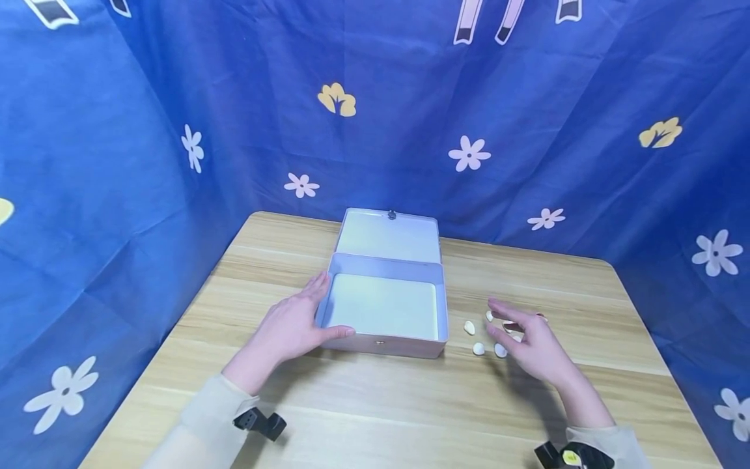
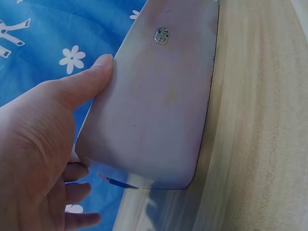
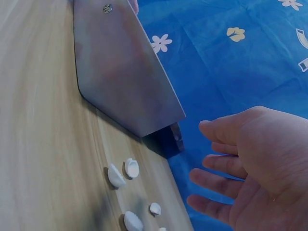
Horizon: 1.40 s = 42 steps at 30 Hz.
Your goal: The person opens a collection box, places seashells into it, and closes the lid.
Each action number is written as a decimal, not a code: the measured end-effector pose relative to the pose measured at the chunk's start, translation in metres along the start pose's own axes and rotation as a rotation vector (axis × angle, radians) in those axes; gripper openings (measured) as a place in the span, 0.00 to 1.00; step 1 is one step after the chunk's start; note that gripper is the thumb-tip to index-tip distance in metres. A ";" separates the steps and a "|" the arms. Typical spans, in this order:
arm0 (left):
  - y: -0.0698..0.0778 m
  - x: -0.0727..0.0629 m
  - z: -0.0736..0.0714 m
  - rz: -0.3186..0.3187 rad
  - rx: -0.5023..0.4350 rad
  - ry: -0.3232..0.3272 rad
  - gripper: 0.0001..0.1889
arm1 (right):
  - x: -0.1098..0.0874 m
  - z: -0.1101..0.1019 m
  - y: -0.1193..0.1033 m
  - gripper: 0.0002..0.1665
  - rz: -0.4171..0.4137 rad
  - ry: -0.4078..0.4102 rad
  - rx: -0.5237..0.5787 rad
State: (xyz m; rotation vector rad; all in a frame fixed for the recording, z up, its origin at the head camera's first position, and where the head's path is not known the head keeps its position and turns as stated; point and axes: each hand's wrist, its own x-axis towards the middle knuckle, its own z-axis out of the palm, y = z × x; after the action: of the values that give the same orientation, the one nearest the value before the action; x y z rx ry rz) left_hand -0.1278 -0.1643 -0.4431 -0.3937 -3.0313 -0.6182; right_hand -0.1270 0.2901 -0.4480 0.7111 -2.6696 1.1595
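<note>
A pale metal box (image 1: 383, 345) sits on the table with its lid (image 1: 389, 234) folded back, and its white floor shows inside. My left hand (image 1: 295, 322) rests at the box's front left corner, fingers stretched along the left side. Its thumb (image 2: 91, 79) lies straight against the front rim. To the right of the box, my right hand (image 1: 536, 342) hovers over several small white shells, its fingers loosely bent and spread, with nothing between them. One shell (image 1: 469, 327) lies nearest the box; another shell (image 3: 133, 221) shows its ridged, cupped form. The hand partly hides others.
The wooden table (image 1: 387, 404) has rounded far corners. Blue cloth (image 1: 387, 137) with flowers hangs close behind it and along both sides. A small clasp (image 1: 392, 214) sits on the lid's far edge, and a metal catch (image 2: 161, 35) on the box front.
</note>
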 end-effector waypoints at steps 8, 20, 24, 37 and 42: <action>0.000 -0.001 0.000 -0.003 0.001 -0.005 0.68 | -0.002 0.009 0.014 0.31 0.047 -0.022 0.094; 0.000 -0.003 0.001 -0.026 -0.028 -0.006 0.65 | -0.002 0.024 0.035 0.31 0.095 -0.030 0.178; 0.000 -0.004 0.001 -0.039 -0.037 -0.008 0.65 | 0.000 0.027 0.041 0.31 0.110 -0.023 0.183; -0.001 -0.004 0.005 -0.033 -0.043 0.003 0.66 | 0.009 0.041 0.054 0.32 0.138 -0.050 0.171; 0.000 -0.004 0.005 -0.034 -0.042 0.004 0.65 | 0.009 0.041 0.061 0.31 0.117 -0.083 0.136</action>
State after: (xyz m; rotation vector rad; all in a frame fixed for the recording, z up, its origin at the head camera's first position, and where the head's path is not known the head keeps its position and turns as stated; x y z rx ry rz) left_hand -0.1233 -0.1632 -0.4475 -0.3423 -3.0312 -0.6847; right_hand -0.1620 0.2933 -0.5134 0.6438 -2.7549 1.3811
